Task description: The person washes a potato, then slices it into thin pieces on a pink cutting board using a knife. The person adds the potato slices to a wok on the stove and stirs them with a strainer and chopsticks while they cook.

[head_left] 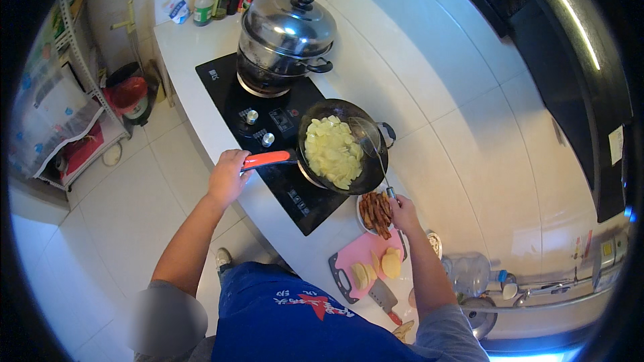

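My left hand (230, 173) is closed around the orange-red handle of a black wok (380, 173), which sits on the near burner of the cooktop. Pale yellow potato slices (332, 151) are heaped in the wok, toward its left side. A long-handled metal spatula (383, 164) is gripped in my right hand (404, 214). Its head rests inside the wok by the right wall, beside the slices, and is hard to make out against the dark metal. Just left of my right hand stands a white plate (361, 220) of browned meat strips (376, 212).
A lidded steel steamer pot (288, 33) occupies the far burner of the black cooktop (302, 218). Near me lie a pink cutting board (349, 255) with potato pieces (391, 263) and a cleaver (382, 295). Bottles (203, 5) stand at the back left; a large clear jug (469, 275) sits right.
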{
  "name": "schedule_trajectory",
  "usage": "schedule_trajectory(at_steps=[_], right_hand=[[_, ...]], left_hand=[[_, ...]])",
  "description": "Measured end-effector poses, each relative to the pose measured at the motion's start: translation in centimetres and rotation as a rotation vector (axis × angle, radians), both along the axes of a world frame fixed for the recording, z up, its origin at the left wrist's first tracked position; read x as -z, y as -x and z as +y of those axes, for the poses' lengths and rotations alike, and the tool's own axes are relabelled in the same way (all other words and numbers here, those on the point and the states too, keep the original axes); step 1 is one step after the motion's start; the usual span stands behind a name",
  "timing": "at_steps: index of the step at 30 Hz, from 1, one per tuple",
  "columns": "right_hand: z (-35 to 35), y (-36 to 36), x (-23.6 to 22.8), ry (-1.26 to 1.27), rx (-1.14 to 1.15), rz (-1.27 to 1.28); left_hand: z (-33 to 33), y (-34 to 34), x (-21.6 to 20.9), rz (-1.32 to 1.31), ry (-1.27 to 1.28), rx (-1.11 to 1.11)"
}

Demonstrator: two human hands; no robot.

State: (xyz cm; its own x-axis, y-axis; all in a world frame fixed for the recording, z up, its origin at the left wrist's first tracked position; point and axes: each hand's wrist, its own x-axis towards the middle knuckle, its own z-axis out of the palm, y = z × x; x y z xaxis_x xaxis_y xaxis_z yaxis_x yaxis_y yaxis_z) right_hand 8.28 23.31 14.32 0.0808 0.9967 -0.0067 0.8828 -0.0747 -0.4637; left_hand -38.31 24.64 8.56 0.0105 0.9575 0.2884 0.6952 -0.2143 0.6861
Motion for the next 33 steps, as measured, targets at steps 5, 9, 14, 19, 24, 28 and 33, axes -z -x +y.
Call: schedule_trajectory(at_steps=[5, 9, 14, 19, 24, 28, 33], right_hand=[[-3.5, 2.4, -7.1, 0.539, 0.385, 0.611], [-4.9, 1.9, -8.6, 0.858, 0.536, 1.255], [-5.5, 3.4, -7.5, 0.972, 0.625, 1.867], [-7.6, 4.9, -4.8, 0.868, 0.563, 2.095], [-8.5, 6.2, -5.9, 0.755, 0.518, 1.982], [-7.3, 7.6, -7.8, 0.682, 0.443, 1.602], [-5.2, 10.8, -10.1, 0.511, 0.262, 0.812]], left_hand=[[-0.1, 0.3, 0.7, -0.025, -0.005, -0.020], [0.0, 0.1, 0.6, 0.005, 0.006, -0.022], [0.0, 0.1, 0.3, -0.005, 0.036, -0.009], [0.0, 0.1, 0.3, -0.027, 0.025, -0.005], [-0.1, 0.2, 0.3, -0.017, 0.019, -0.005], [0.0, 0.2, 0.6, -0.018, 0.020, -0.014], [0.0, 0.3, 0.8, -0.022, 0.011, -0.013]])
